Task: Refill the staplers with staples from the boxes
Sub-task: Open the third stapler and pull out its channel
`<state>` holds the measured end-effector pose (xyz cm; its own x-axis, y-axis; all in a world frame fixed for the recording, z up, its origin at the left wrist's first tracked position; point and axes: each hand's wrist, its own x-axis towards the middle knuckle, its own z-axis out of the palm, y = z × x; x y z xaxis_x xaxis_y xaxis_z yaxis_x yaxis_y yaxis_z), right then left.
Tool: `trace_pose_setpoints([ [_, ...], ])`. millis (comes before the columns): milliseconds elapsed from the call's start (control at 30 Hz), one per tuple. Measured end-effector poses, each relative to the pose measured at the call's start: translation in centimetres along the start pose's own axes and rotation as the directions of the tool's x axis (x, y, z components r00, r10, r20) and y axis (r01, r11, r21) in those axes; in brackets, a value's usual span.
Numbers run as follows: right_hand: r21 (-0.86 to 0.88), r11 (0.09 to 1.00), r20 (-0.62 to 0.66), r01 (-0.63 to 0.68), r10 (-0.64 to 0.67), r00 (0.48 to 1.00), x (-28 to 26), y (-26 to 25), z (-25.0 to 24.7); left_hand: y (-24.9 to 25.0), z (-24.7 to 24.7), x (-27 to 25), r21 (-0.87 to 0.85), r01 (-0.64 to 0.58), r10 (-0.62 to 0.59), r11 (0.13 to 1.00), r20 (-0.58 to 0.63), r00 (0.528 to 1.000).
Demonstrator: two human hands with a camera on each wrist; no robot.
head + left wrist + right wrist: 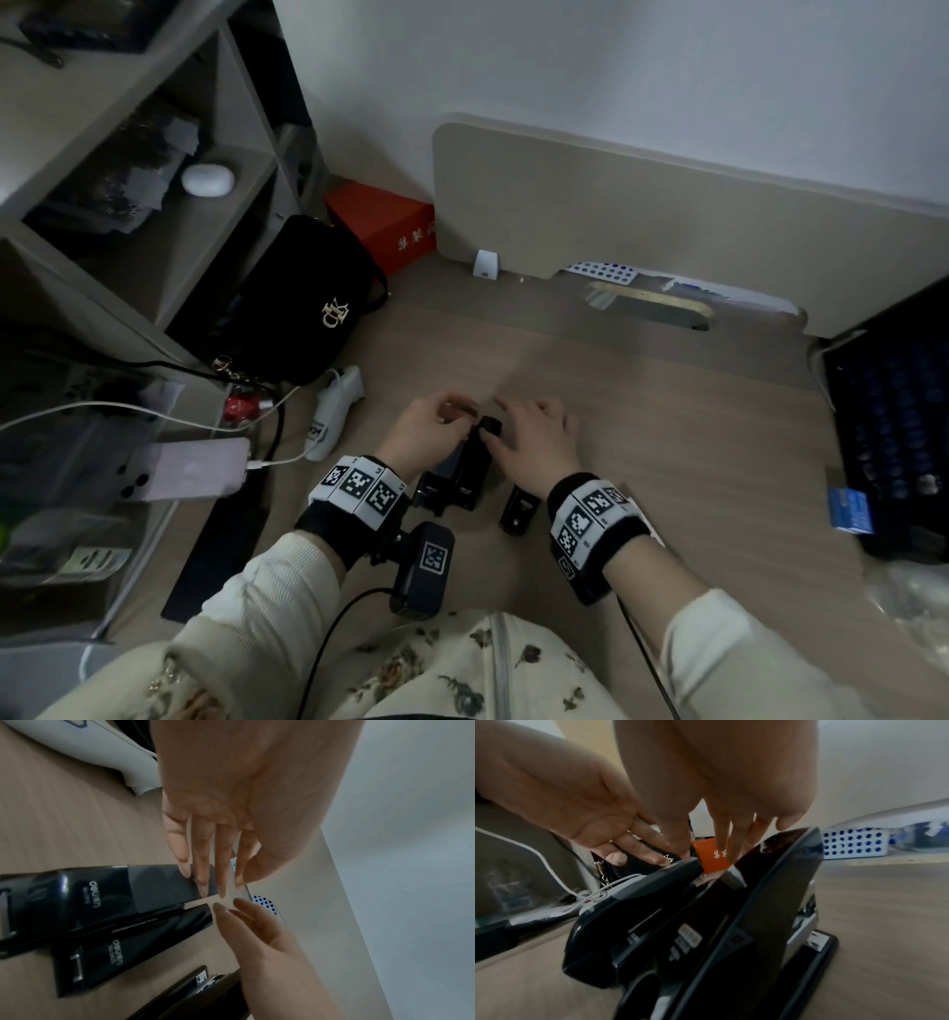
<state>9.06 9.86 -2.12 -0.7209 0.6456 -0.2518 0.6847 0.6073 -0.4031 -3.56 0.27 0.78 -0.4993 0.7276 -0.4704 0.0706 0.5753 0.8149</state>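
Observation:
Three black staplers lie side by side on the wooden desk (642, 411). The left stapler (435, 488) (102, 896) and the middle stapler (470, 478) (128, 949) are closed. The right stapler (518, 509) (770, 902) has its lid raised. My left hand (459, 419) (218, 882) lays straight fingers (652, 852) on the front tip of the left stapler. My right hand (500, 426) (231, 908) reaches in with stretched fingers at the middle stapler's tip; its thumb touches it. A blue staple box (850, 509) lies far right by the keyboard. I see no loose staples.
A black handbag (308, 308), a red box (390, 226), a white device (334, 411) and a charging phone (200, 470) crowd the left. A dark keyboard (893, 437) fills the right edge. A beige partition board (616, 216) closes the back.

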Motion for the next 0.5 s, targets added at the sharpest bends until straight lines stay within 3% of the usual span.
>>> trace_pose_setpoints([
  [133,-0.178,0.984,0.171,-0.025,0.056,0.984,0.7,-0.7,0.8,-0.5,-0.3,0.2,0.021,0.009,-0.01,1.0,0.003,1.0],
  [367,-0.318,0.947,0.21,-0.033,0.104,0.972,0.8,-1.0,1.0,-1.1,-0.8,0.0,0.046,0.016,-0.016,0.999,0.009,1.0],
  [500,-0.25,0.966,0.285,-0.059,0.131,0.95,0.7,-1.3,0.1,-1.3,-1.1,-0.1,0.046,-0.002,0.002,0.999,0.005,1.0],
])
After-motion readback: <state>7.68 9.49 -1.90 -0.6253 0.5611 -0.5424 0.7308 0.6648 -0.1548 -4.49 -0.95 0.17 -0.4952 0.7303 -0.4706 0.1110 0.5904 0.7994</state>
